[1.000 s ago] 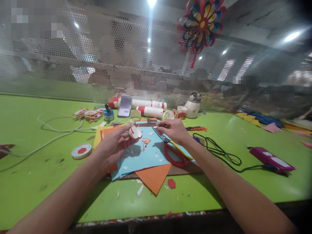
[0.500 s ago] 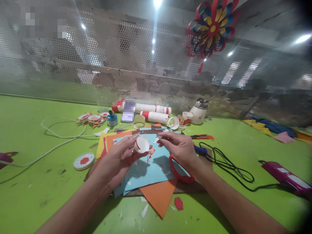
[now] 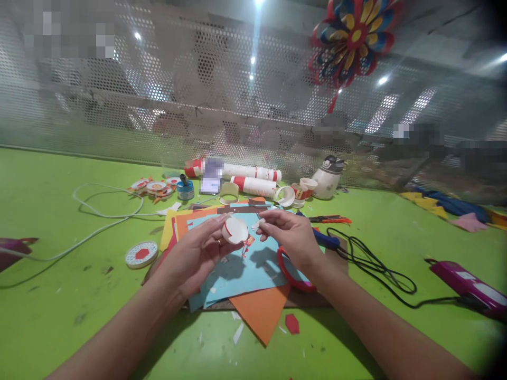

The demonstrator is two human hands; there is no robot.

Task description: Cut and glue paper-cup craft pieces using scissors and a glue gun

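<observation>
My left hand (image 3: pixel 204 244) is closed round a short cut piece of white paper cup (image 3: pixel 236 232) with a red line near its edge; its hollow side faces right. Just to the right, my right hand (image 3: pixel 288 235) pinches a small white paper scrap (image 3: pixel 258 224) between thumb and fingers, apart from the cup piece. Below both hands lie light blue paper sheets (image 3: pixel 233 277) with a small red and orange cut-out (image 3: pixel 247 244) on them. Under my right wrist are red-handled scissors (image 3: pixel 285 274), partly hidden by the hand.
Stacked paper cups (image 3: pixel 255 186), a phone (image 3: pixel 211 177), a blue jar (image 3: pixel 185 189) and a white jug (image 3: pixel 328 178) stand behind. On the right are a black cable (image 3: pixel 380 277) and a magenta device (image 3: pixel 467 287). A round white disc (image 3: pixel 141 254) lies left.
The view has shifted slightly, so the table things appear a little higher and further right. Both hands keep their holds, and the cup piece is turned slightly.
</observation>
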